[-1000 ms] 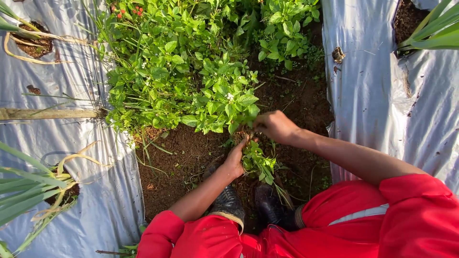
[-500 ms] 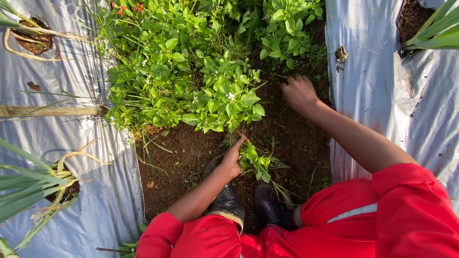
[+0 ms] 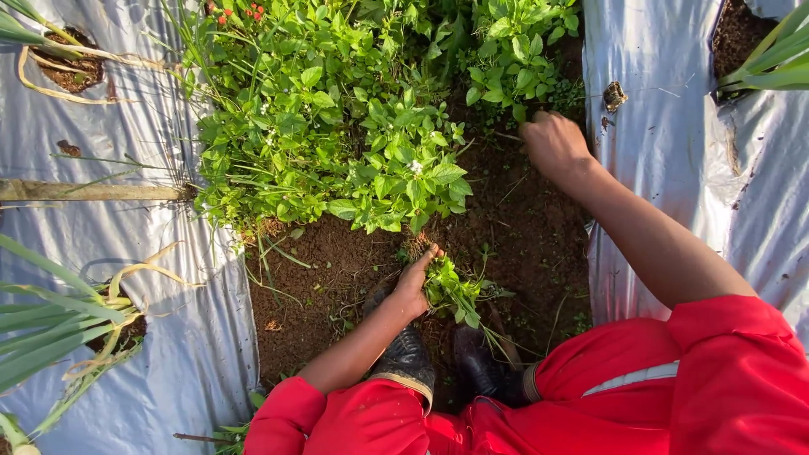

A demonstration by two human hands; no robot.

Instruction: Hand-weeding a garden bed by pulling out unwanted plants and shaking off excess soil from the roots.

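1. Red sleeves (image 3: 337, 417) fill the nearest edge of my view, with two black boots (image 3: 404, 358) on the brown soil (image 3: 329, 278) just past them.
2. My left hand (image 3: 415, 282) sits right beyond the left boot, fingers curled tight around a bunch of pulled weeds (image 3: 455, 291); their leafy ends trail off toward the right boot.
3. That bunch lies low over the soil, just short of the big patch of leafy green weeds (image 3: 337, 126), and the fingertips nearly touch the patch's near edge.
4. My right hand (image 3: 554, 145) reaches farther out, at the right side of the weed patch, by a smaller clump of green plants (image 3: 514, 59). I see it from the back, knuckles bent and fingers tucked down into the stems; I cannot tell whether they have closed on anything.
5. Silver plastic mulch sheets (image 3: 657, 168) flank the weed patch on both sides.
6. Long-leaved crop plants (image 3: 50, 324) grow through holes in the sheet left of the patch, and another (image 3: 771, 59) stands to its far right.
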